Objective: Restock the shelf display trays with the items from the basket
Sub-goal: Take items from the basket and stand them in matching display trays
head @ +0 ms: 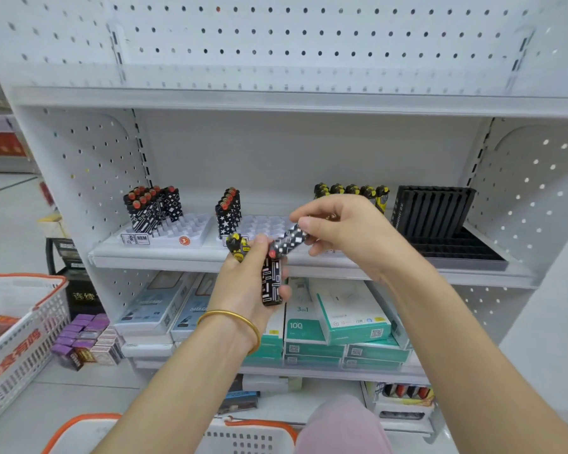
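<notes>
While the basket (243,439) sits low in front, the left hand (246,283) grips a small bunch of lighters (271,283) and the right hand (341,231) pinches one checked lighter (291,239) just above it, so singling out one item seems the step in hand. Next it likely needs a free slot in the white tray (191,229) on the shelf beyond, stood upright.
</notes>
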`<state>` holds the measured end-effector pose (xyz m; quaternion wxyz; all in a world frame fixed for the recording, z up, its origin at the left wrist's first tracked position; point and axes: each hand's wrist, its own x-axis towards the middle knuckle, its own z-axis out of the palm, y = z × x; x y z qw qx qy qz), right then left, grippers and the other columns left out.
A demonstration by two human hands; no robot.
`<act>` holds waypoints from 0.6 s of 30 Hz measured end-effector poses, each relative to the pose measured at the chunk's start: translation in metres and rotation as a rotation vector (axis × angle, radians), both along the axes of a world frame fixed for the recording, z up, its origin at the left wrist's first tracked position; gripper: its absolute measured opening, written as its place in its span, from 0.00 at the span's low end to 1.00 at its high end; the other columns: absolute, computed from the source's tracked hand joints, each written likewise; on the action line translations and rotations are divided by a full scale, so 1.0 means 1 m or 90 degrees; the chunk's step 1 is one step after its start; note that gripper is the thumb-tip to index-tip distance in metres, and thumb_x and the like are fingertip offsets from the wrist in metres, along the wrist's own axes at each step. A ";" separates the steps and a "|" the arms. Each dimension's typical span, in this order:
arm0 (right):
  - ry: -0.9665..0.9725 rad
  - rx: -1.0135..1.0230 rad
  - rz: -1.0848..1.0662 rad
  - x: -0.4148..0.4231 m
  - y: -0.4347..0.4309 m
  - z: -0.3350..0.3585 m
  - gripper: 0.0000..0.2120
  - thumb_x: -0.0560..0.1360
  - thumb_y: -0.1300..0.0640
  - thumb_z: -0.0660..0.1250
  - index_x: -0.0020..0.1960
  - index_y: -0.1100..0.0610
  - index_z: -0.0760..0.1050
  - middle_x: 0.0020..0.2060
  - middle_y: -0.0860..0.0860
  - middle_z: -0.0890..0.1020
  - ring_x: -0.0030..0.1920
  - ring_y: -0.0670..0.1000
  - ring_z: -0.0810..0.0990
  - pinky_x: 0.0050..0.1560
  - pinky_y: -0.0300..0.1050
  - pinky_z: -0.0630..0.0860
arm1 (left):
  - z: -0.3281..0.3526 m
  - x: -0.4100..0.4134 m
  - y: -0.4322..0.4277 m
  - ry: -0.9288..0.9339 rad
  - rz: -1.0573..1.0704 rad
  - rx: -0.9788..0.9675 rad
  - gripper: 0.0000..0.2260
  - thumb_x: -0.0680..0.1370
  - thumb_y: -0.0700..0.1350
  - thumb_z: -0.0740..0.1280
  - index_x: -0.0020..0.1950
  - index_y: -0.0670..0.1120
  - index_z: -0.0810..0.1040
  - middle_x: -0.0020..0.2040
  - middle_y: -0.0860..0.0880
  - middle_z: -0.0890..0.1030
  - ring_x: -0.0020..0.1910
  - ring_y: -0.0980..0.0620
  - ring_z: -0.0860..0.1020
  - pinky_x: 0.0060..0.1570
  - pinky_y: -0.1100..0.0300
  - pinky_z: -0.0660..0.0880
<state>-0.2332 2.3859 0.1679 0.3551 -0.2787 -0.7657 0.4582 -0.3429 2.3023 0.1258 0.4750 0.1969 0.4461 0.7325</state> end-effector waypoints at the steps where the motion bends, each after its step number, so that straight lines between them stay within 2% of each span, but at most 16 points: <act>1: 0.027 -0.017 -0.011 -0.003 -0.001 0.000 0.05 0.75 0.67 0.65 0.48 0.63 0.79 0.35 0.54 0.78 0.32 0.47 0.77 0.35 0.38 0.80 | 0.001 -0.005 -0.003 -0.003 -0.002 0.003 0.08 0.80 0.49 0.62 0.48 0.44 0.73 0.37 0.44 0.75 0.30 0.52 0.71 0.20 0.66 0.66; 5: 0.081 -0.080 -0.009 -0.017 -0.003 -0.008 0.04 0.75 0.68 0.65 0.43 0.62 0.77 0.35 0.56 0.79 0.34 0.53 0.81 0.39 0.42 0.82 | 0.004 -0.022 -0.013 0.012 -0.020 0.028 0.07 0.79 0.46 0.63 0.53 0.44 0.72 0.36 0.44 0.75 0.29 0.53 0.72 0.20 0.67 0.66; 9: 0.069 -0.105 0.014 -0.030 -0.008 -0.014 0.05 0.74 0.68 0.66 0.40 0.62 0.76 0.36 0.55 0.78 0.35 0.51 0.82 0.39 0.44 0.82 | 0.006 -0.036 -0.019 0.032 0.002 0.036 0.03 0.79 0.43 0.63 0.50 0.44 0.72 0.37 0.44 0.75 0.30 0.53 0.72 0.21 0.66 0.67; 12: 0.046 -0.129 0.060 -0.037 -0.013 -0.014 0.05 0.73 0.69 0.67 0.40 0.62 0.75 0.35 0.55 0.80 0.37 0.54 0.83 0.39 0.45 0.83 | 0.007 -0.045 -0.022 0.047 0.024 0.024 0.03 0.79 0.43 0.63 0.50 0.44 0.72 0.38 0.45 0.75 0.31 0.53 0.71 0.20 0.67 0.67; 15: 0.008 -0.121 0.087 -0.044 -0.016 -0.014 0.06 0.72 0.70 0.67 0.44 0.61 0.75 0.37 0.56 0.79 0.39 0.56 0.82 0.41 0.48 0.83 | 0.006 -0.050 -0.024 0.047 0.032 0.017 0.03 0.79 0.43 0.64 0.45 0.46 0.73 0.37 0.45 0.76 0.29 0.54 0.71 0.20 0.67 0.66; 18: -0.050 -0.089 0.131 -0.051 -0.020 -0.014 0.17 0.72 0.72 0.66 0.55 0.56 0.75 0.43 0.55 0.77 0.37 0.52 0.80 0.39 0.46 0.82 | 0.004 -0.055 -0.025 0.048 0.027 0.020 0.05 0.79 0.42 0.63 0.43 0.47 0.71 0.34 0.47 0.77 0.27 0.54 0.71 0.20 0.67 0.65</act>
